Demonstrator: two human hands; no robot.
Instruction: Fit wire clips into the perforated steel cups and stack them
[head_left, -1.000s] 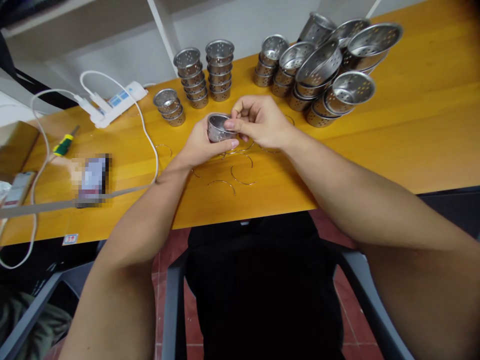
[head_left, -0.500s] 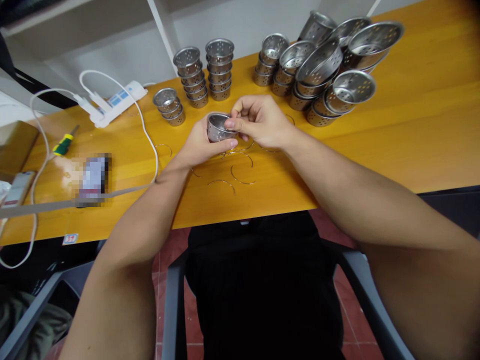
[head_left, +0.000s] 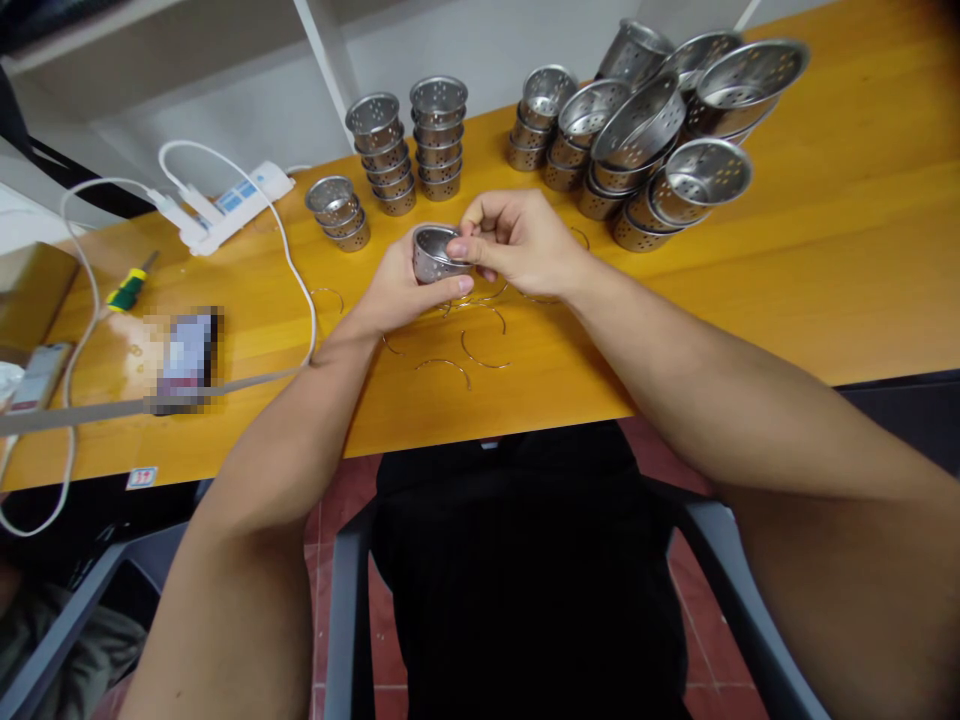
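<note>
A small perforated metal cup [head_left: 435, 262] is gripped by my left hand [head_left: 409, 285], with the fingers behind it and the thumb along its lower front. My right hand [head_left: 514, 240] pinches the cup's right rim, its thumb over the edge; whether a thin wire is also between the fingers is too small to tell. Several thin curved wires lie on the table below the hands, one of them a curved wire [head_left: 444, 362] near the front. Behind the cup stand a short cup stack [head_left: 341, 215] and two taller ones, including a tall cup stack [head_left: 439, 140].
More perforated cups and bowls [head_left: 637, 130] are stacked at the back right. On the left of the yellow table [head_left: 840, 220] are a power strip [head_left: 236, 205] with white cables, a green screwdriver [head_left: 127, 289] and a blurred phone [head_left: 186, 360].
</note>
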